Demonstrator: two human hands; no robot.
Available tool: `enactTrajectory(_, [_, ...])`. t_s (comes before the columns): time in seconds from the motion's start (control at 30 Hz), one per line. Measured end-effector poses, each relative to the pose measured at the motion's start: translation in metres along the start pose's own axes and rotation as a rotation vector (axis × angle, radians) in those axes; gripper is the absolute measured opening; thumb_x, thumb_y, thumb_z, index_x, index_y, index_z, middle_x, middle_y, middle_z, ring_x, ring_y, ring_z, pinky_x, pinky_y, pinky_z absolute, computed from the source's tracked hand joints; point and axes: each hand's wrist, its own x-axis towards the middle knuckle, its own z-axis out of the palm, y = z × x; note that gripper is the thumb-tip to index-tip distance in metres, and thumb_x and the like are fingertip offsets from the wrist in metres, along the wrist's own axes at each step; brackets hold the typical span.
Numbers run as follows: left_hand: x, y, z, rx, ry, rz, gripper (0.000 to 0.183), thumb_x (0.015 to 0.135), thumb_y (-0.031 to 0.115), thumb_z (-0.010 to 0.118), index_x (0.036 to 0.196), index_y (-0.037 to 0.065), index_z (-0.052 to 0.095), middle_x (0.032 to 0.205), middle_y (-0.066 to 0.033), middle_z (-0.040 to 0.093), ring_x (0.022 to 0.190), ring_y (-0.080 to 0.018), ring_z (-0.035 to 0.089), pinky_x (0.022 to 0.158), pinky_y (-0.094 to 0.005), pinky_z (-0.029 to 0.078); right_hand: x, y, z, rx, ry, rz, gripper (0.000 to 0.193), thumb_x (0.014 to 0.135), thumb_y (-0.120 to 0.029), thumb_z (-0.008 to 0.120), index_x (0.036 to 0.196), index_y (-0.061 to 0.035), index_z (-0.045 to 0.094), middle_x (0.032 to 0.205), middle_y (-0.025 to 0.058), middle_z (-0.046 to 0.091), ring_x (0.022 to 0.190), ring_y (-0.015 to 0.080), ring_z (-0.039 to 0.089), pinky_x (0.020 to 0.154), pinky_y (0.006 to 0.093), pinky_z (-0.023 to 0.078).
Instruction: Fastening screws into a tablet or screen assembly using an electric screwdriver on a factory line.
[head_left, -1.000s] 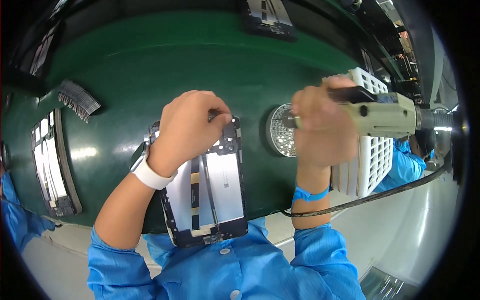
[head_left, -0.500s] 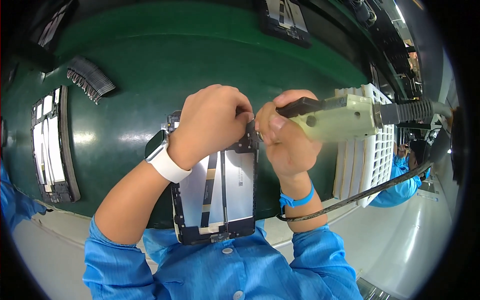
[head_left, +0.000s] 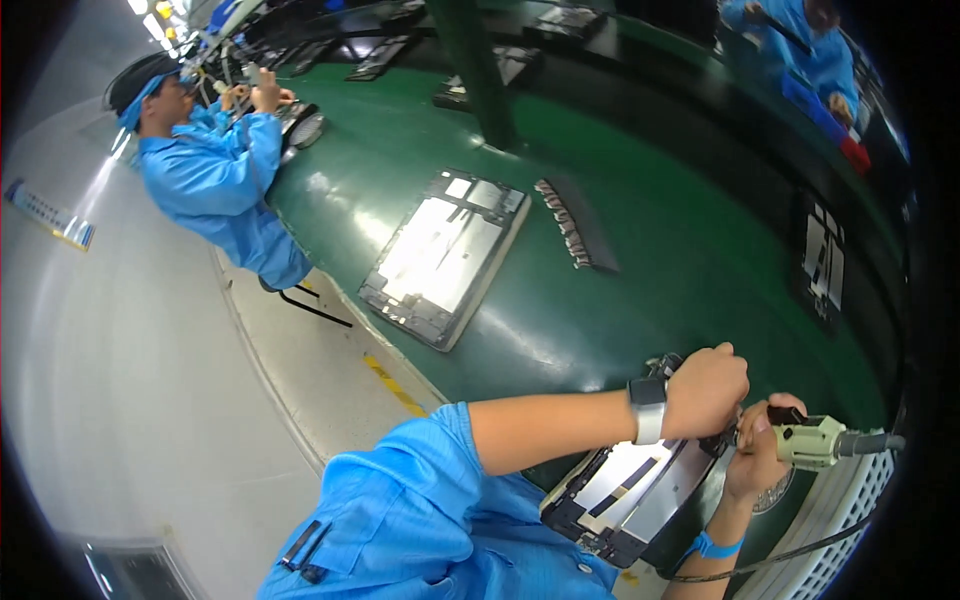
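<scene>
My left hand (head_left: 706, 392) is curled over the upper end of an opened tablet (head_left: 640, 485); its fingertips are hidden, and I cannot make out what they hold. The tablet has a black frame, silvery panels and dark ribbon strips, and lies tilted at the table's near edge. My right hand (head_left: 757, 455), close beside my left, is closed around a pale green handheld tool (head_left: 812, 441) with a black lever and a ribbed cable sleeve. The tool's front end is hidden by my fingers at the tablet's upper corner.
Another opened tablet (head_left: 445, 260) lies on the green table (head_left: 560, 330) to the left, near a dark strip of small parts (head_left: 575, 225). A white slotted rack (head_left: 840, 530) stands at right, a dark cable (head_left: 800, 548) crossing it. A co-worker (head_left: 205, 170) sits at far left.
The view has swung to the left, so my hands and the tablet now appear at lower right and a co-worker shows. Both hands stay together at the tablet's upper end, the right still gripping the tool.
</scene>
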Motion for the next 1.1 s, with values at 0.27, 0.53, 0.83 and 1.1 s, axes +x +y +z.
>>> enactTrajectory(0.27, [-0.135,0.052,-0.033,-0.072,-0.321,0.398,0.041,0.075,0.03,0.07,0.106,0.004,0.066,0.106,-0.011,0.058,0.112,-0.0294,0.051,0.091,-0.0398,0.043,0.009,-0.015,-0.021,0.138,0.02,-0.101,0.027,0.083,-0.009,0.056,0.108,0.0001,0.048,0.066,0.0036,0.046,0.055,0.0106,0.04,0.054,0.0244,0.033])
enactTrajectory(0.53, [-0.135,0.035,-0.029,0.244,-0.184,0.416,0.052,0.077,0.032,0.068,0.119,0.002,0.063,0.128,-0.0154,0.054,0.126,-0.0327,0.047,0.102,-0.0418,0.04,-0.003,-0.017,-0.107,-0.034,0.247,-0.221,0.029,0.085,-0.004,0.054,0.114,0.0036,0.051,0.065,0.0055,0.047,0.056,0.0108,0.039,0.059,0.0256,0.035])
enactTrajectory(0.83, [0.028,-0.05,-0.058,0.676,-0.017,0.229,0.03,0.072,0.016,0.071,0.099,0.003,0.067,0.101,-0.0077,0.056,0.102,-0.0279,0.052,0.084,-0.0378,0.045,-0.016,-0.009,-0.112,-0.095,0.166,-0.267,0.03,0.086,-0.002,0.055,0.115,0.0022,0.051,0.067,0.0076,0.049,0.058,0.0111,0.041,0.054,0.0213,0.032])
enactTrajectory(1.1, [0.111,-0.125,-0.073,0.769,0.089,0.226,0.026,0.071,0.012,0.073,0.097,0.008,0.07,0.099,-0.0052,0.059,0.102,-0.0264,0.054,0.086,-0.0386,0.047,-0.019,-0.017,-0.111,-0.09,0.234,-0.241,0.029,0.088,-0.004,0.053,0.116,0.0021,0.054,0.066,0.0059,0.047,0.059,0.0094,0.039,0.063,0.0238,0.034])
